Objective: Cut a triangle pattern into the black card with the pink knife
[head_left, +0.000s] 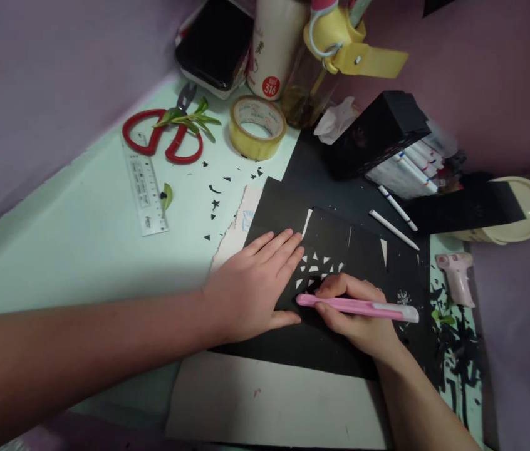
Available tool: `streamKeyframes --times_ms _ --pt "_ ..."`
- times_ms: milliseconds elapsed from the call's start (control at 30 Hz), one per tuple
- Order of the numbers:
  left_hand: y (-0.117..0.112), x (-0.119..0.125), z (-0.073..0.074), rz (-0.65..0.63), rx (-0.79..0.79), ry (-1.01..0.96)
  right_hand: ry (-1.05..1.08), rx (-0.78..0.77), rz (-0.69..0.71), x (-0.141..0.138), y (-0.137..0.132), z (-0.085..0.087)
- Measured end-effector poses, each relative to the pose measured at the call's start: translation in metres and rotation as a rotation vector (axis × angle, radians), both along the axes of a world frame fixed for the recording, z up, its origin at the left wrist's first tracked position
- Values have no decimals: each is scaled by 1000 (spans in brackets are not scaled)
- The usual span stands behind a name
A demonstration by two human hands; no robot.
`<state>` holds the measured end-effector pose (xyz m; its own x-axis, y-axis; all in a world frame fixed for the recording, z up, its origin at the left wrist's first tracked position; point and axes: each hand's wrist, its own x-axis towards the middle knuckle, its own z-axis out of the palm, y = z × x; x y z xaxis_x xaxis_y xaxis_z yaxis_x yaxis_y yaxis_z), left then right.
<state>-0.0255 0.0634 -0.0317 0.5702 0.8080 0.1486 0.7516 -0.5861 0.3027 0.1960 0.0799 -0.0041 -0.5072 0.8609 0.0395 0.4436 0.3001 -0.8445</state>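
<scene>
A sheet of black paper (265,351) lies over a pale card (265,401), with several small triangular cut-outs (313,268) showing white in it. My left hand (260,285) rests flat on the paper's left side, fingers stretched towards the cut-outs and thumb apart. Just right of it, my right hand (354,307) pinches a slim pink craft knife (349,305) with a white end. The knife lies almost level over the paper, its front end pointing left below the cut-outs. I cannot make out the blade.
Red-handled scissors (183,144), a clear ruler (145,194) and a tape roll (258,128) lie at the upper left. Behind stand a white cup (277,44) and a yellow-topped bottle (335,37). A black marker box (378,131), white pens (394,228) and black scraps (462,357) are rightward.
</scene>
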Motion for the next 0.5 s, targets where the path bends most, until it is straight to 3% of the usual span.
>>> streamKeyframes --times_ms 500 --pt "2 0 3 -7 -25 11 0 24 3 2 1 -5"
